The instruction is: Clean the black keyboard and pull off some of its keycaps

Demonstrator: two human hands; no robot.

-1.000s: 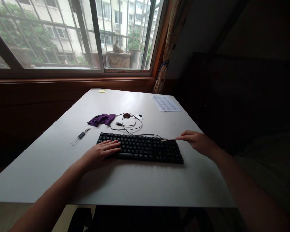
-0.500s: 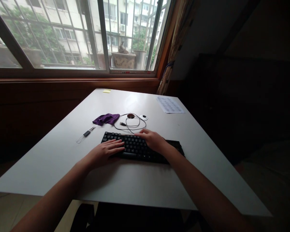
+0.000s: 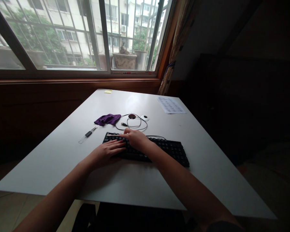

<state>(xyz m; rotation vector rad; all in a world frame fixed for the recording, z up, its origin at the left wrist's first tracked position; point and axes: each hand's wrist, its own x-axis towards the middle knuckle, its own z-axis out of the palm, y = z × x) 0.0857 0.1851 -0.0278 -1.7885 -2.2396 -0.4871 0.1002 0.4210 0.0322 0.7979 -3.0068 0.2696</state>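
A black keyboard (image 3: 177, 149) lies on the white table, partly covered by my hands and right forearm. My left hand (image 3: 108, 150) rests flat on the keyboard's left part, fingers stretched out over the keys. Above the upper rows, my right hand (image 3: 136, 138) pinches a thin white stick that looks like a cotton swab (image 3: 112, 135). The swab points left, its tip at the keys near the upper left corner. Behind the keyboard, its black cable (image 3: 147, 125) lies in loops with the USB plug (image 3: 124, 124) showing.
A purple cloth (image 3: 108, 119) and a keycap puller (image 3: 88, 133) with wire loops lie to the left. Beyond the cable are a round table hole (image 3: 132, 116) and its white ring cover (image 3: 145, 118). Printed papers (image 3: 172, 105) and yellow sticky notes (image 3: 108, 91) lie near the far edge.
My right hand has moved left along the keyboard's upper edge, and the white swab now shows. More of the keyboard's right side is uncovered. My left hand stays in place.
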